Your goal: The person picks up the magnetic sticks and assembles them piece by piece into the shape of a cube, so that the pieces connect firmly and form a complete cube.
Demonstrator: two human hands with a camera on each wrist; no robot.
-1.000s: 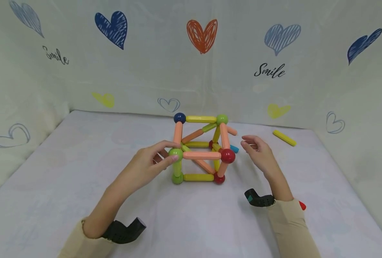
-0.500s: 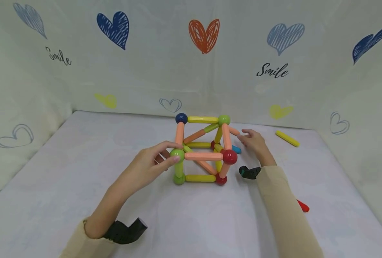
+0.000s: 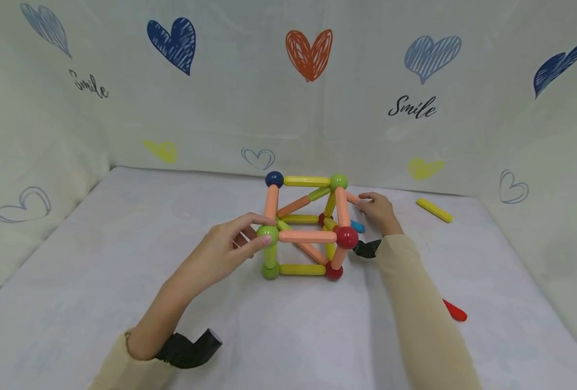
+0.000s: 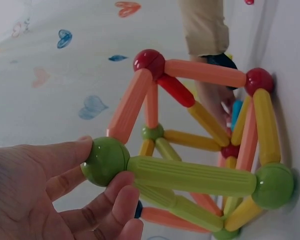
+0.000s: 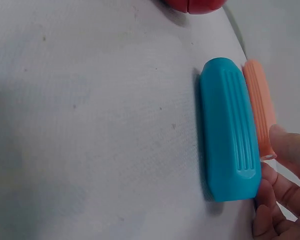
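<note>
A box-shaped frame of magnetic sticks and balls (image 3: 308,236) stands on the table, with diagonal sticks inside it. My left hand (image 3: 222,244) pinches its near upper-left green ball (image 4: 106,162) between thumb and fingers. Behind the frame's right side, my right hand (image 3: 380,211) pinches one end of a loose salmon-coloured magnetic stick (image 5: 261,107) with thumb and forefinger. A blue magnetic stick (image 5: 230,132) lies beside that stick; in the head view the frame partly hides both.
A yellow stick (image 3: 434,210) lies at the back right of the table (image 3: 210,325). Nearer, a red stick (image 3: 456,311) is partly covered by the right sleeve. A white cloth with printed hearts (image 3: 220,108) hangs behind the table.
My right hand has moved forward and left to the salmon-coloured stick and now pinches its end. The left hand keeps its hold on the green ball; the frame stands as before.
</note>
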